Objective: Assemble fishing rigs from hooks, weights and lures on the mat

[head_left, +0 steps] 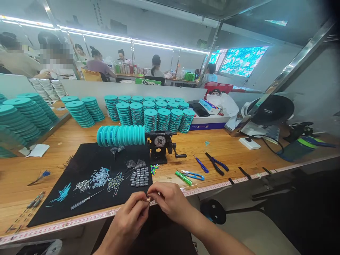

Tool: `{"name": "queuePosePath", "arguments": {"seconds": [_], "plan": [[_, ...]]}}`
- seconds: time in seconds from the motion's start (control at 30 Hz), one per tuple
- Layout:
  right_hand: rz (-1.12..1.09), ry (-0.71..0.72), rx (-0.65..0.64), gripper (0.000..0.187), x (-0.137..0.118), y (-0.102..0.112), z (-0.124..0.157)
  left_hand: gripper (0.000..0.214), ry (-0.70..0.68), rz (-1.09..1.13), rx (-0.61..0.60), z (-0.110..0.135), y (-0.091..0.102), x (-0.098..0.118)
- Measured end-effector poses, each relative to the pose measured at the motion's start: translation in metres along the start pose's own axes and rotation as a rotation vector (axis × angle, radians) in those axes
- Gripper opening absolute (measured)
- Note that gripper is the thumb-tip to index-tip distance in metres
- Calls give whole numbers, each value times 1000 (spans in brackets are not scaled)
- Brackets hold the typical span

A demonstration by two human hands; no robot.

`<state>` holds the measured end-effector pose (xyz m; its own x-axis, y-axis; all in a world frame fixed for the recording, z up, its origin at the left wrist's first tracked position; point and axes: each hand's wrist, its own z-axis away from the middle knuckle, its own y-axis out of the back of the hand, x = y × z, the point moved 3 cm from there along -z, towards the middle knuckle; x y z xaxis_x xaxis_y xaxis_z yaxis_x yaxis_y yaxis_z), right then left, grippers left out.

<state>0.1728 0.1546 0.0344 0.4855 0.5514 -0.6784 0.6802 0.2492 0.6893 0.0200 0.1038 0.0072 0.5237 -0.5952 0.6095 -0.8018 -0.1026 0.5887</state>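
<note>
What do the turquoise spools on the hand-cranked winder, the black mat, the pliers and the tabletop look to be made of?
Turquoise spools: matte, rounded rims, probably foam, perhaps soft plastic.
Black mat: dull, without shine, perhaps cloth or rubber.
Pliers: dark jaws, likely metal; blue-and-black grips look like plastic or rubber.
Tabletop: brown grain with a slight sheen, so wood or wood-look laminate.

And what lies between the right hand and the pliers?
In the head view, between the right hand and the pliers lie a green tube, blue-handled snips and a slim blue-handled tool.
</note>
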Motion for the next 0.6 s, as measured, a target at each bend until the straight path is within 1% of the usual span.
{"name": "queuePosePath", "arguments": {"seconds": [0.07,0.13,0.2,0.23,0.3,0.37,0.4,0.43,0.5,0.53,0.6], "plan": [[11,-38,-22,8,3,-1,-6,24,-22,-14,-29,0,-1,0],[23,-58,-23,8,3,-2,-9,24,17,12,-64,0,-3,-1],[31,-69,-11,9,1,-2,-8,19,122,82,-64,0,-6,-2],[31,-72,17,10,-1,-1,-6,17,200,131,-60,1,-7,-3],[13,-79,140,11,-7,4,3,15,379,257,-48,2,-11,-5],[-27,-106,307,11,-13,9,19,17,536,427,-27,4,-14,-7],[-49,-138,371,11,-14,10,28,18,594,519,-12,4,-15,-7],[-75,-183,399,13,-15,8,36,20,637,607,4,4,-16,-8],[-179,-309,373,17,-10,-2,50,24,677,742,23,4,-16,-8],[-283,-383,327,17,-6,-10,55,26,683,786,22,3,-16,-7],[-574,-504,213,21,2,-30,59,27,687,839,3,3,-16,-6]]}}
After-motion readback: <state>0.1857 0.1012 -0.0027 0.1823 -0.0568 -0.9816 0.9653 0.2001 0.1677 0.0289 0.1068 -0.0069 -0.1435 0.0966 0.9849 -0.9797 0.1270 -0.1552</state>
